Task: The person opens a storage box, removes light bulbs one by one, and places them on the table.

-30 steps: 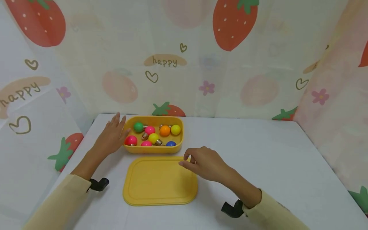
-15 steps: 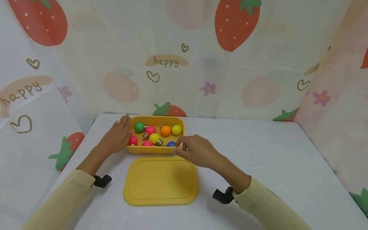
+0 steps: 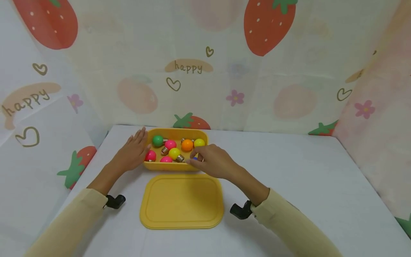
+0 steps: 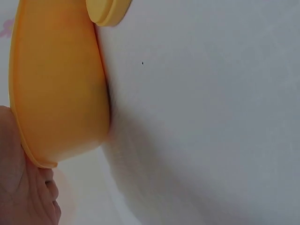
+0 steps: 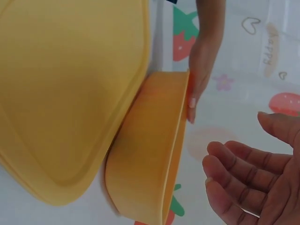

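Observation:
A yellow box (image 3: 173,166) holds several small coloured light bulbs with metal screw bases. Among them are a green bulb (image 3: 157,140), an orange bulb (image 3: 187,145), a yellow bulb (image 3: 174,153) and a pink bulb (image 3: 170,144). My left hand (image 3: 131,152) rests on the box's left rim with its fingers straight. Over the box's front right corner hovers my right hand (image 3: 214,160), partly hiding a blue bulb (image 3: 196,157). In the right wrist view its fingers (image 5: 234,164) are loosely bent, thumb apart, with nothing between them.
A flat yellow lid (image 3: 181,201) lies on the white table (image 3: 289,185), just in front of the box. Behind the box stands a strawberry-print cloth wall (image 3: 257,78), and similar cloth closes off both sides. Each sleeve cuff carries a black wrist mount (image 3: 240,210).
My right hand has moved forward and left, from above the lid's corner to over the box. The left hand has shifted slightly right and settled along the box's left rim.

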`<state>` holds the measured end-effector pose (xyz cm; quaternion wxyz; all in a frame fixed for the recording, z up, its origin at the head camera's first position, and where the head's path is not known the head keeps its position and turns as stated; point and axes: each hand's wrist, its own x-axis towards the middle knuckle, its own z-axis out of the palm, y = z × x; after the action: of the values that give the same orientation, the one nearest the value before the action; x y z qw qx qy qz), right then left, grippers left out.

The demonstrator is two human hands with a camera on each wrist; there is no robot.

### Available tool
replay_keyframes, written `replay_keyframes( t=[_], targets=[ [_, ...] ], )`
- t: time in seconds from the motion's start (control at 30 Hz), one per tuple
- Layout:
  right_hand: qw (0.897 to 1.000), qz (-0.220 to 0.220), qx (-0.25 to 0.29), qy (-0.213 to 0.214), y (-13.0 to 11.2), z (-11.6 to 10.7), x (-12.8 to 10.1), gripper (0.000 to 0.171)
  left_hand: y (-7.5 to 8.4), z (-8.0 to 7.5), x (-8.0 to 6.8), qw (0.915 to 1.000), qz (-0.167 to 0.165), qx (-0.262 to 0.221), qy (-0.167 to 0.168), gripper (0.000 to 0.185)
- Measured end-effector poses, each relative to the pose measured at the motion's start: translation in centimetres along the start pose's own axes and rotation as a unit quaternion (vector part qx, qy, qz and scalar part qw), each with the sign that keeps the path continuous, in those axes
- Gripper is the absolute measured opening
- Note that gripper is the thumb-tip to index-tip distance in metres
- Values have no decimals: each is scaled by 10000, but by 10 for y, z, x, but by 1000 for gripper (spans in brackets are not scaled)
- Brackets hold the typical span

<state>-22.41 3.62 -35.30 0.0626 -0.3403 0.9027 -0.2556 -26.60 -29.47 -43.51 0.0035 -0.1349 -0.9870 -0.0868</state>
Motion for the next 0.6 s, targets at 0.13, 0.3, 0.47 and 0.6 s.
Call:
replay_keyframes(
  t=[0.13,0.3,0.47,0.6],
  targets=[
    [10000,-56,13,-6,0,2,6,26,-1,0,-3,9999,-106,-33,31,66],
    [10000,-44,-55,35,0,3,14,27,-1,-2,-4,9998,-204,16,87,66],
    [9999,-111,-108,33,-3,6,25,27,0,-2,-4,9997,-237,-51,98,64],
    [9994,-293,-188,52,-4,9,35,25,0,0,-4,9995,-256,-186,73,65]
  ],
)
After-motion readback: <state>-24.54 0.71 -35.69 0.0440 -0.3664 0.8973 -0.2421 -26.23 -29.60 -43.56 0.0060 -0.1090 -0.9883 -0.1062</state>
